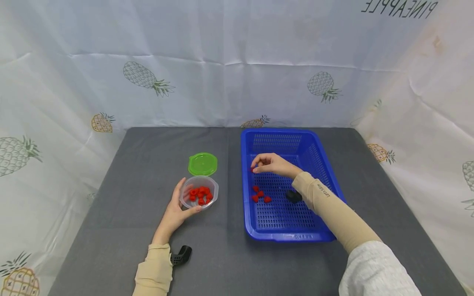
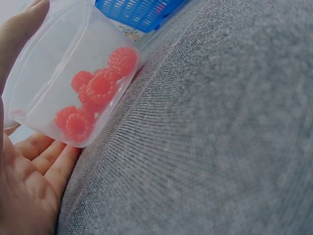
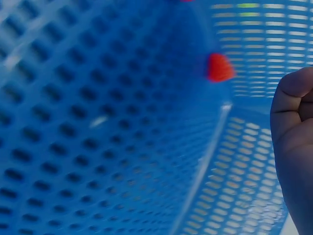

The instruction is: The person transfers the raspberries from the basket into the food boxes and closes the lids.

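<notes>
My left hand point(image 1: 177, 211) grips a clear plastic tub point(image 2: 54, 54) by its side, with the thumb near the rim and the fingers around the far side. Several red raspberries point(image 2: 100, 85) lie in the tub. Over the left part of a blue basket point(image 1: 279, 237), my right hand point(image 1: 275, 163) reaches down with bent fingers. Close to its fingertips is one raspberry point(image 3: 220, 67), which in the right wrist view lies by the basket wall, apart from the hand. Nothing shows between thumb and fingers; the fingertips are cut off in that view.
More raspberries point(image 1: 261, 193) sit on the basket floor. Some black pieces point(image 1: 292, 196) lie near the right forearm. A green lid point(image 1: 203, 164) rests just behind the tub on the grey tabletop point(image 1: 148, 164). A black wrist mount point(image 1: 181, 255) sticks out beside the left sleeve.
</notes>
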Tool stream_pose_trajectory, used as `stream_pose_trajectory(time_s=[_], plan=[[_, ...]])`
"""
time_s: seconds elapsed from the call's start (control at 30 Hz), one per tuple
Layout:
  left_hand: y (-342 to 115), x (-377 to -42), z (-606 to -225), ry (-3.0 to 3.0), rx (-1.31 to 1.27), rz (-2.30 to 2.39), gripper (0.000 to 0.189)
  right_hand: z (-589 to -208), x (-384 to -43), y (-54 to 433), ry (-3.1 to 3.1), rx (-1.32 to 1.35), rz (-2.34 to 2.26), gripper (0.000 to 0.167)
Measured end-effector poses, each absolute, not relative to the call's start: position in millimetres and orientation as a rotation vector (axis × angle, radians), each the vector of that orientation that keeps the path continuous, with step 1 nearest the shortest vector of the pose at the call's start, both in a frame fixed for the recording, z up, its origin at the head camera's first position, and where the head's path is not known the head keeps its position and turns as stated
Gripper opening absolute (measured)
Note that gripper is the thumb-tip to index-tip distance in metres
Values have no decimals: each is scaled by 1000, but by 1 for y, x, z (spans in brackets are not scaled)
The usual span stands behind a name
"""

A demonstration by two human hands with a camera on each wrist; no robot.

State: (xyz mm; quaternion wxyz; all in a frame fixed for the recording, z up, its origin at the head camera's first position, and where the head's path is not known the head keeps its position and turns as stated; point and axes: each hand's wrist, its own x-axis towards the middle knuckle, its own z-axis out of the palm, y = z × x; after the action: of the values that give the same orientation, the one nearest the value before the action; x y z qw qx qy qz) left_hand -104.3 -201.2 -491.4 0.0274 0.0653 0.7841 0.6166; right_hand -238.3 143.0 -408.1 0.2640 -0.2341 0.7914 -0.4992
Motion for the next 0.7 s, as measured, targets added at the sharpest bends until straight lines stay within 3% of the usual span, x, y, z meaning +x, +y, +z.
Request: stream_pose_trajectory(time_s=[0.7], plan=[[-201,-106,-493,2410,195,1905,100,-445,-243,148,2114,-641,-1070,28]])
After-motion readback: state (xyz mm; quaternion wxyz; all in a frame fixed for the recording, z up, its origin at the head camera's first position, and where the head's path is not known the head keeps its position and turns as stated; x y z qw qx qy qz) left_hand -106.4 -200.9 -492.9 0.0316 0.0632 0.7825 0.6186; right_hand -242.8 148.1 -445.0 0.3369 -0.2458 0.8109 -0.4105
